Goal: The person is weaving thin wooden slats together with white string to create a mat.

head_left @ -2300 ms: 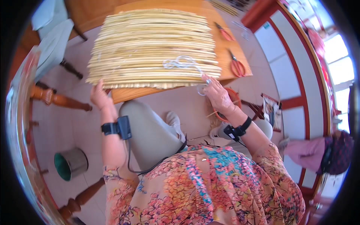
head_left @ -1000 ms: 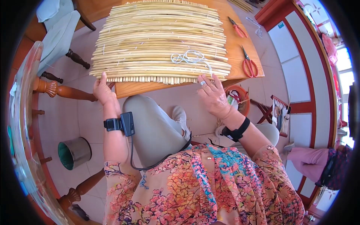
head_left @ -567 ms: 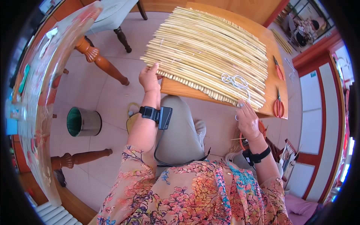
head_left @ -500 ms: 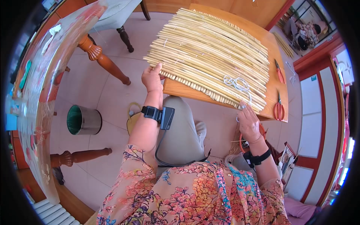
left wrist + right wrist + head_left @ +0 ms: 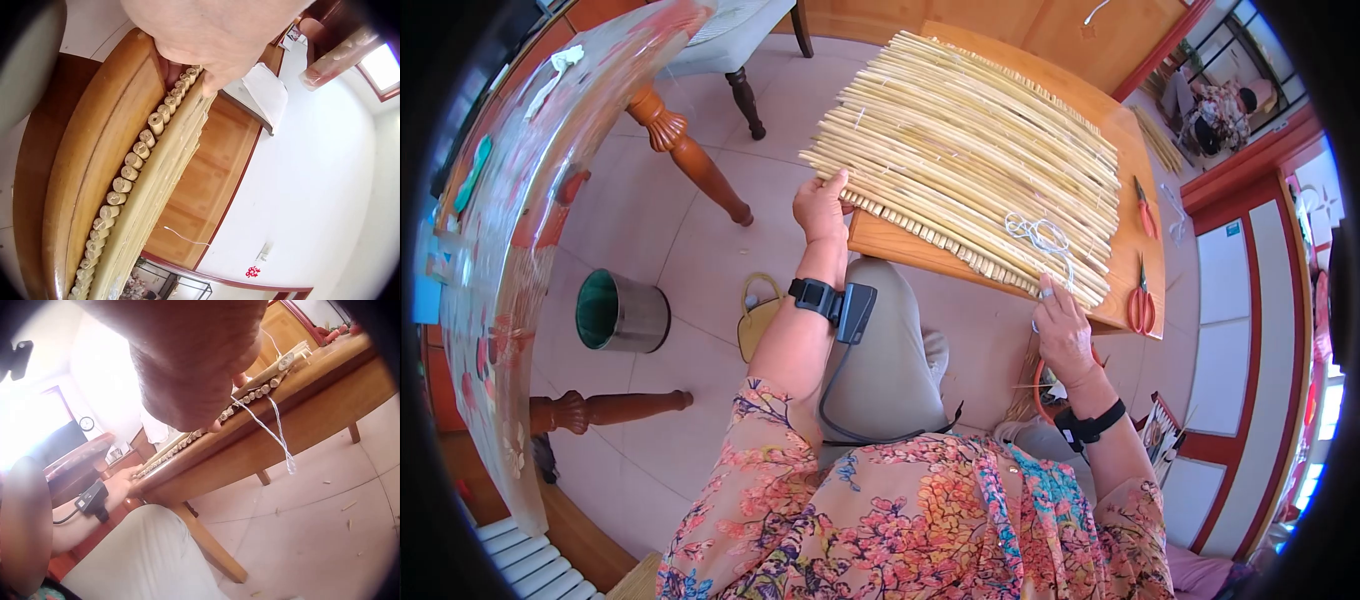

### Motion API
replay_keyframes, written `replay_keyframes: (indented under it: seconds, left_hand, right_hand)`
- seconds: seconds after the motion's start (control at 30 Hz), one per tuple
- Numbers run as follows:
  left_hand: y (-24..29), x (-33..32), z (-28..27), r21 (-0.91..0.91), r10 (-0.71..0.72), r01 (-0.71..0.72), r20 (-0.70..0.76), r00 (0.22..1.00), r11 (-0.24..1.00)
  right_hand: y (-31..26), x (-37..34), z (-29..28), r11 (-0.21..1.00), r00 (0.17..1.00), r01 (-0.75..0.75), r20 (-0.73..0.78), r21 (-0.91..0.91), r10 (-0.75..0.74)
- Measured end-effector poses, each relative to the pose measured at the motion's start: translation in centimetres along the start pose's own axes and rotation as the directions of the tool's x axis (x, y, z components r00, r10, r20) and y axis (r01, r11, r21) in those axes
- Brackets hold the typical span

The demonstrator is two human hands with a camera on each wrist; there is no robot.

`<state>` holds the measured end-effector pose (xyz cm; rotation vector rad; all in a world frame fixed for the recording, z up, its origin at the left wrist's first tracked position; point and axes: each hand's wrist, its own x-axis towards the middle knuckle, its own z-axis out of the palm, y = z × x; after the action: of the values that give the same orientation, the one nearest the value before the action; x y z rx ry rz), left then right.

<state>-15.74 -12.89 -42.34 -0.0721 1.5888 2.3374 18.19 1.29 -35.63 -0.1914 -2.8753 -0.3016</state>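
Observation:
A mat of pale stalks (image 5: pixel 970 150) lies on the wooden table (image 5: pixel 900 240); its top stalks run lengthwise, and cut ends of a crosswise layer line the near edge. My left hand (image 5: pixel 820 208) grips the near left corner, thumb on top and fingers underneath, as the left wrist view shows beside the stalk ends (image 5: pixel 123 184). At the near right edge my right hand (image 5: pixel 1064 335) pinches the mat between fingertips and thumb. Just beyond it, a loop of white string (image 5: pixel 1037 233) lies on the stalks. In the right wrist view, string (image 5: pixel 275 437) also hangs below the edge.
Red-handled scissors (image 5: pixel 1141 305) and pliers (image 5: pixel 1145 210) lie right of the mat. A metal bin (image 5: pixel 635 315) and a yellow bag (image 5: pixel 755 325) stand on the floor at left. A plastic-covered table (image 5: pixel 510 260) is at far left. Another person (image 5: pixel 1220 110) sits beyond the doorway.
The head view has swung left, so mat and table sit farther right in it. My right hand moved from the corner, lay with fingers spread, and now pinches the edge. My left hand keeps its corner.

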Motion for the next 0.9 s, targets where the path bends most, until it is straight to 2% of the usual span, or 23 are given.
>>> replay_keyframes:
  seconds: [0.1, 0.2, 0.4, 0.5, 0.6, 0.9]
  left_hand:
    - [-0.3, 0.4, 0.1, -0.013, 0.01, -0.011, -0.037, 0.999, 1.0]
    - [-0.2, 0.1, 0.2, -0.024, 0.01, -0.012, -0.055, 0.998, 1.0]
    - [0.2, 0.0, 0.0, 0.027, 0.004, -0.003, -0.033, 0.999, 1.0]
    - [0.1, -0.1, 0.0, -0.058, 0.028, -0.026, 0.027, 0.999, 0.998]
    - [0.5, -0.4, 0.1, -0.019, 0.027, -0.026, 0.029, 0.999, 0.999]
    - [0.0, 0.3, -0.5, 0.032, 0.005, -0.007, 0.038, 0.999, 0.999]
  right_hand:
    - [-0.2, 0.1, -0.2, 1.0, 1.0, 0.002, -0.029, 0.027, -0.001]
    - [-0.3, 0.3, -0.4, 1.0, 1.0, 0.008, 0.006, 0.006, -0.008]
    - [0.1, 0.3, -0.6, 0.999, 0.996, 0.053, 0.07, -0.002, -0.053]
    - [0.2, 0.4, -1.1, 0.994, 0.989, 0.107, 0.109, -0.017, -0.104]
    - [0.5, 0.8, -1.4, 0.995, 0.987, 0.087, 0.131, 0.049, -0.093]
    - [0.8, 1.1, -1.9, 0.994, 0.981, 0.037, 0.188, 0.1, -0.056]
